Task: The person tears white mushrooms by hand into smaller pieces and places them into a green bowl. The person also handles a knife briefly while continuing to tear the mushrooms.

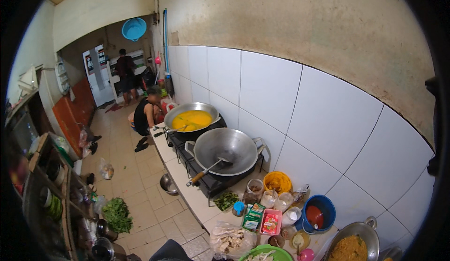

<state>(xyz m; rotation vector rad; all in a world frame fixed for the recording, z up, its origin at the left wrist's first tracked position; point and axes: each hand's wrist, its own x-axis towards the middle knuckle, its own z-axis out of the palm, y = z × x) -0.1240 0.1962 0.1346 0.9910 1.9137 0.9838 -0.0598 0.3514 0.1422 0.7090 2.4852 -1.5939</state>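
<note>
Both of my hands are out of view. Before me, a tiled counter [175,171] carries a black gas stove [207,185]. On its nearer burner rests a wide metal wok [207,145], with a wooden-handled spatula [205,173] lying in it. The farther wok [202,105] holds a yellow liquid [193,118] and a ladle. Closer to me are a clear bag of pale cut pieces [232,240], a green basin [270,255], green seasoning packets [253,219] and a pink tray of red packets [271,223]. A metal pan of orange-brown food [349,248] stands at the lower right.
Along the wall stand a yellow tub [277,180], several jars and a blue bucket with red contents [318,217]. One person [142,115] crouches past the stove; another [126,73] stands farther back. Leafy greens [116,215] and a metal bowl [168,184] are on the floor, beside a wooden shelf [65,204].
</note>
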